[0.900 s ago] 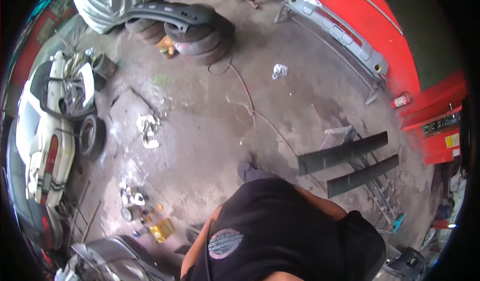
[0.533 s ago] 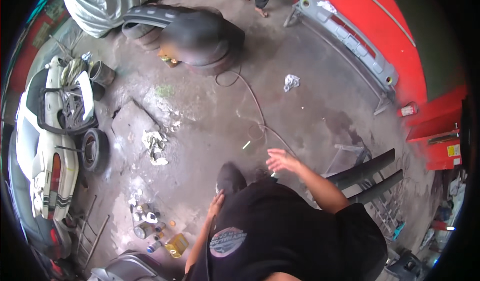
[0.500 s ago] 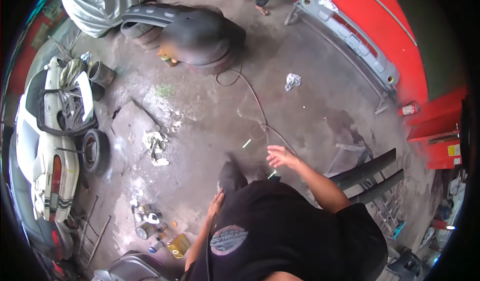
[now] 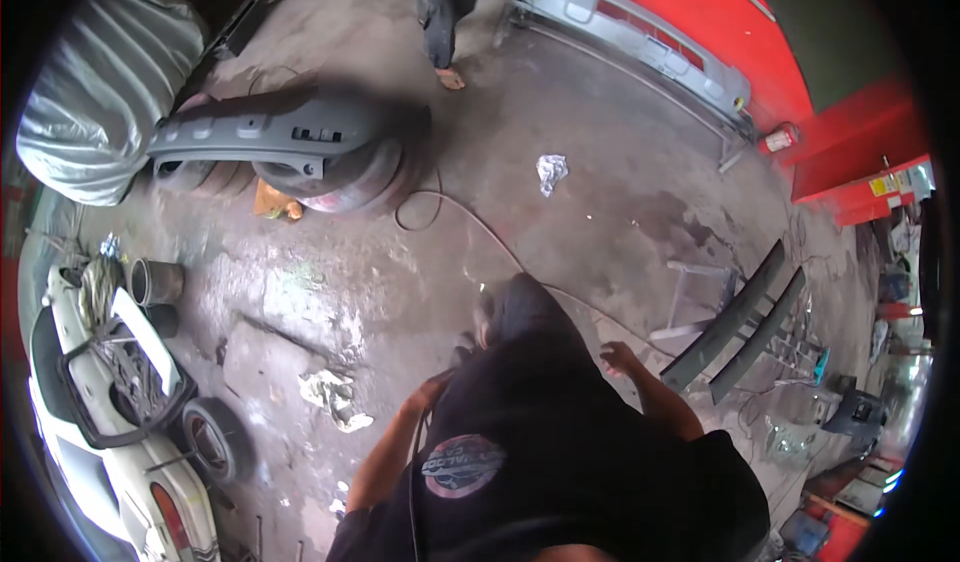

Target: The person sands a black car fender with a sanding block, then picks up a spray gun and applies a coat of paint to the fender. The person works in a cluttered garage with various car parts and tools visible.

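Observation:
My left hand (image 4: 430,392) hangs low beside my dark trousers (image 4: 535,314). Its fingers look stretched along the leg, partly lost against the dark cloth, and I see nothing held. On the other side, my right hand (image 4: 620,359) hangs free above the floor, with its fingers loosely bent and nothing in it. Nearest to that hand are two long dark trim panels (image 4: 735,317) on a stand. A thin hose (image 4: 480,230) curves over the concrete ahead of my feet. Crumpled white paper (image 4: 335,399) lies on the floor to my left.
A grey bumper (image 4: 270,127) rests on stacked tires (image 4: 355,182). Another bumper (image 4: 630,32) stands on a rack by the red wall. A person (image 4: 435,22) stands far ahead. Left are a cut white car body (image 4: 140,472), a loose wheel (image 4: 212,440), a bucket (image 4: 158,282) and a silver-covered shape (image 4: 110,82).
My view has shifted and turned, and my leg has swung forward. My right hand has dropped from its raised, spread pose to my side. The bottles at lower left have left the view.

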A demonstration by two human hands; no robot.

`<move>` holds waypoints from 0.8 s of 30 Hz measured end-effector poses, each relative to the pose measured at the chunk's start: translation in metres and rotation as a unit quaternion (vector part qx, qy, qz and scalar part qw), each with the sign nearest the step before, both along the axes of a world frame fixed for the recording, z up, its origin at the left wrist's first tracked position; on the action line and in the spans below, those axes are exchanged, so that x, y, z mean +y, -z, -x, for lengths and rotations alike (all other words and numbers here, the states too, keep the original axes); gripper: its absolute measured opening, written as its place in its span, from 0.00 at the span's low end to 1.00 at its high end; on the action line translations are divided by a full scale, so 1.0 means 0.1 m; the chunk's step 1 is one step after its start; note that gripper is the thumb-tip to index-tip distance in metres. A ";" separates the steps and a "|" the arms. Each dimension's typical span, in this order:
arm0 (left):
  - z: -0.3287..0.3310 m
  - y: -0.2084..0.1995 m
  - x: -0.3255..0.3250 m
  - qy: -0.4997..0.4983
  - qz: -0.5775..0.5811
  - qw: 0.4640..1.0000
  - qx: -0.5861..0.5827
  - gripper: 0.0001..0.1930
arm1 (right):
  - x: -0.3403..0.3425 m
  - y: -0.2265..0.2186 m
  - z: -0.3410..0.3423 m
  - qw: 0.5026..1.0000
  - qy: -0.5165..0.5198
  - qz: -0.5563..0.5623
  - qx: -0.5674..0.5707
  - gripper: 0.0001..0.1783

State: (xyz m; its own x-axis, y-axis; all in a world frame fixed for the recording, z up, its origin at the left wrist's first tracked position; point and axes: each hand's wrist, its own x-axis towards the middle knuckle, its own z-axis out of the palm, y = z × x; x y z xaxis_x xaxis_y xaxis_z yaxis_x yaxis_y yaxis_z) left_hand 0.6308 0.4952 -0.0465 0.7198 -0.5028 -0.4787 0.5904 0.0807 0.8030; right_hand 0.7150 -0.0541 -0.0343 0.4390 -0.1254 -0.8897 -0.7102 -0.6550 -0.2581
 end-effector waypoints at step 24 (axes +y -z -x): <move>-6.17 -0.24 0.50 -0.055 -0.214 0.974 -0.043 0.25 | 1.86 -0.12 -6.83 0.958 -0.185 -0.202 -0.084 0.22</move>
